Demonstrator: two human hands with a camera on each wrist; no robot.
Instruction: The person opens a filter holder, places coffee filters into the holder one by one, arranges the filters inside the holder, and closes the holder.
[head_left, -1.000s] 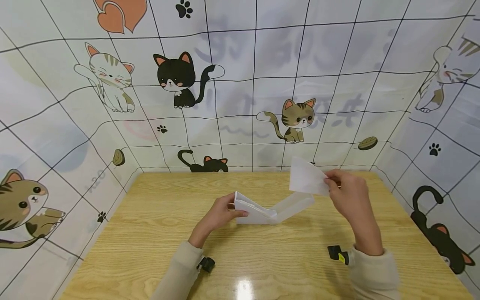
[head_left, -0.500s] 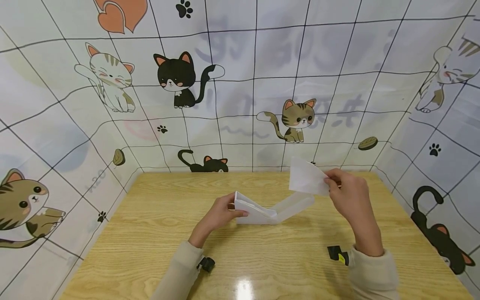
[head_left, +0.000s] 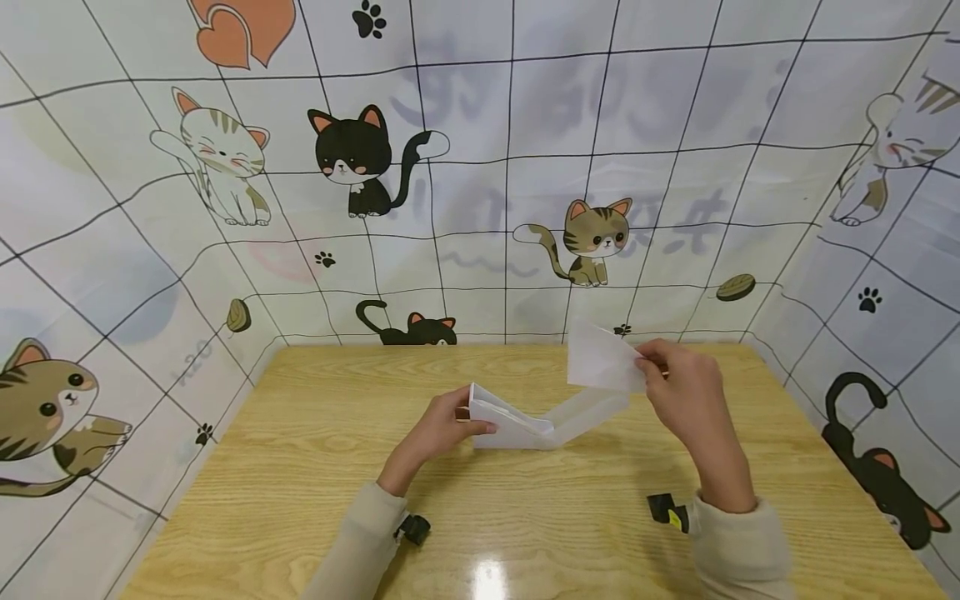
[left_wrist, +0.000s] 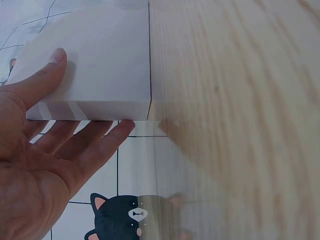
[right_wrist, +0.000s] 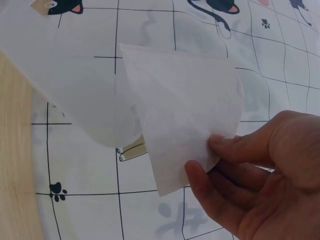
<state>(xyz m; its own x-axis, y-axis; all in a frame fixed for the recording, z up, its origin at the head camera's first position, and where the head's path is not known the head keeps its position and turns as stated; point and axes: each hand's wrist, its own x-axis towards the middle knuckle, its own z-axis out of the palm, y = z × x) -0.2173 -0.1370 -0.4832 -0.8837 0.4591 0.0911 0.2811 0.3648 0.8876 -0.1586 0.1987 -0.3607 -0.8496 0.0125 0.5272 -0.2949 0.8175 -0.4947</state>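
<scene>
Nearest are two beige sleeves (head_left: 356,533), with a small black device (head_left: 412,529) beside each one. On the wooden counter (head_left: 540,517) stands a white box (head_left: 506,429); the left hand (head_left: 438,427) holds its left end, thumb and fingers clamped on it. From the box a translucent flap (head_left: 592,417) goes out to the right. Near this flap, the right hand (head_left: 686,385) has its fingers pinched on a thin white packet (head_left: 600,357), in the air. Behind the counter is a wall cloth (head_left: 480,192) with printed cats (head_left: 352,154).
</scene>
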